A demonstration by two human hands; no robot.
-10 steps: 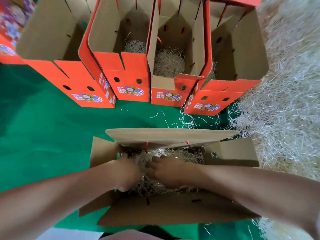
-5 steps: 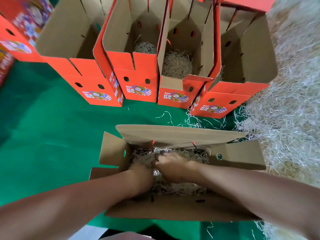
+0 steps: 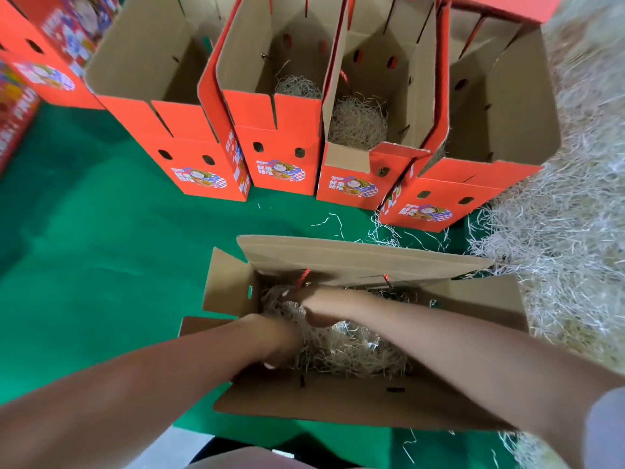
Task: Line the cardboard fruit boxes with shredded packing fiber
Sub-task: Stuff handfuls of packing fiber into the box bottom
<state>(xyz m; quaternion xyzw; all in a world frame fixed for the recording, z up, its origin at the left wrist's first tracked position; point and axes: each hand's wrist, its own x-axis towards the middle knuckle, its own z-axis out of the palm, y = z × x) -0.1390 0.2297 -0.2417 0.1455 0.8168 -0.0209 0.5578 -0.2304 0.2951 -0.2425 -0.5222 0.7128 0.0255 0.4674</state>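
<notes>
Looks down on an open cardboard box (image 3: 338, 401) lying near and centre on a green covering (image 3: 101, 265), flaps splayed outward. Holds a loose nest of shredded packing fiber (image 3: 355, 353) across its floor.

Both hands down inside, close together over the left half of the nest. Right hand (image 3: 321, 306) laid over the fiber toward the far left corner, fingers seemingly stretched out and pressing rather than gripping, just under a red rope handle (image 3: 302, 279) dangling from the far flap. Left hand (image 3: 280, 346) sunk into the strands at the near left; fingers hidden, so impossible to tell whether spread or closed on a tuft.

Farther off, a row of four upright red boxes (image 3: 280, 147): pale fiber visible in the two middle ones, a little at the edge of the right one, none to be seen in the left one. Along the right, a large heap of loose fiber (image 3: 558, 248), with stray strands (image 3: 389, 231) scattered on the green.

Likely risks from here:
- Dragging strands out over the rim on lifting the hands, through fiber clinging to fingers.
- Leaving the right half thin by packing only the left.
- Snagging the rope handle.
- Knocking a flap inward with a forearm.
</notes>
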